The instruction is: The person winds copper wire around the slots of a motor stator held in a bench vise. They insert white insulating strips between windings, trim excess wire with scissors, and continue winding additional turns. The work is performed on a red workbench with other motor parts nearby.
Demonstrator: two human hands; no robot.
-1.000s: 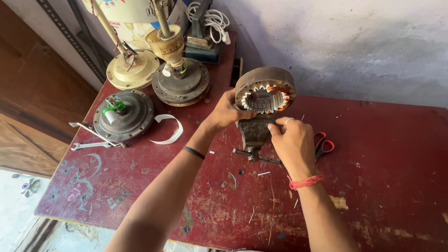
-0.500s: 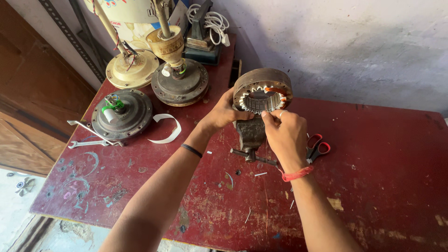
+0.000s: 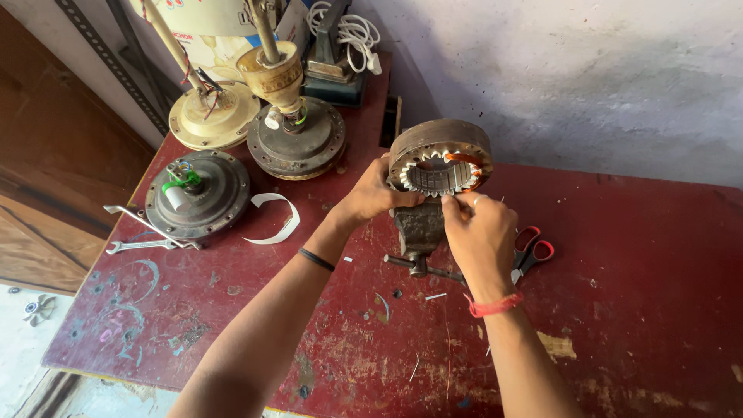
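Motor stator [image 3: 439,161], a rusty round iron ring with toothed core, stands on edge in a small vise [image 3: 419,230] near the middle of the red desk [image 3: 635,310]. Left hand [image 3: 373,195] holds the ring's rim at 9 o'clock, grip closed on it. Right hand [image 3: 481,232] pinches at the lower teeth, at 6 o'clock; what lies between the fingertips cannot be told. Judged heavy, stiff, rough; copper winding at 2 o'clock looks fragile. Hold by the outer rim. Red-handled scissors [image 3: 532,251] lie at 3 o'clock of the vise.
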